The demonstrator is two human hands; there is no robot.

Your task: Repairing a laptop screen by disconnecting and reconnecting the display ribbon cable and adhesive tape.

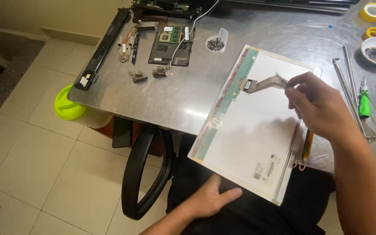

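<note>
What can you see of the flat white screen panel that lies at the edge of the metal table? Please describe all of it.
The screen panel is a thin white rectangle lying back side up and turned at an angle, its near corner hanging past the edge of the steel table. A greenish strip runs along its left edge, a metal rail along its right, and small labels sit near the bottom. A flat brown ribbon cable rises from its upper middle, pinched by the right hand. The left hand lies under its lower edge.

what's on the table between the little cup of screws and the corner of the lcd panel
Nothing: in the head view, bare steel table runs from the cup of screws to the LCD panel. The right hand holds the panel's flat cable.
</note>
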